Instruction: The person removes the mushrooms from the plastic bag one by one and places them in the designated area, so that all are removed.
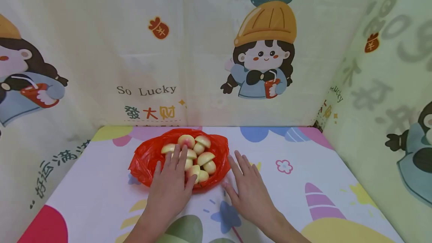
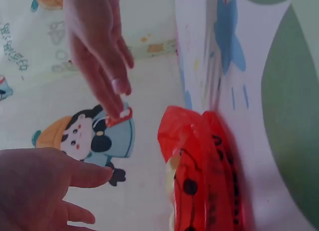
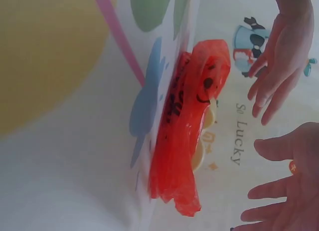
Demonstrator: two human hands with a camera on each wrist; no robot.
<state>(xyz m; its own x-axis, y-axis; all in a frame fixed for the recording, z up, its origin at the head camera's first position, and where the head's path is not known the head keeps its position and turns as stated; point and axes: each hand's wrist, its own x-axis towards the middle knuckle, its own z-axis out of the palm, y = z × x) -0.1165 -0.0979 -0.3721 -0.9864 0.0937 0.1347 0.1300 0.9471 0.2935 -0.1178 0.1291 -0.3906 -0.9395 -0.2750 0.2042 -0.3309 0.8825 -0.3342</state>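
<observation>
Counter (image 1: 290, 201), white with bright prints, bears the red plastic bag (image 1: 143, 164) towards its far edge, left of centre. Nothing visible pins that bag down, so a push on 1 side could slide the whole load away from you. Its mouth gapes upward and its wall looks thin and crumpled; a hard tug on the rim could tear the plastic or tip it over.

Your left hand (image 1: 171, 188) hovers over the bag's near left part, and your right hand (image 1: 250, 192) hangs just beside its right side; both wrist views show a gap between hands and plastic. Your fingers (image 1: 175, 157) are straight on both hands, spread a little, and pinch nothing.

At least 6 mushroom-shaped pieces (image 1: 186, 141) sit loosely heaped inside. Your left hand blocks part of the heap from the head view, so lowering it could knock a piece unseen. Rounded caps look apt to roll; a sagging rim could let outer ones spill.
</observation>
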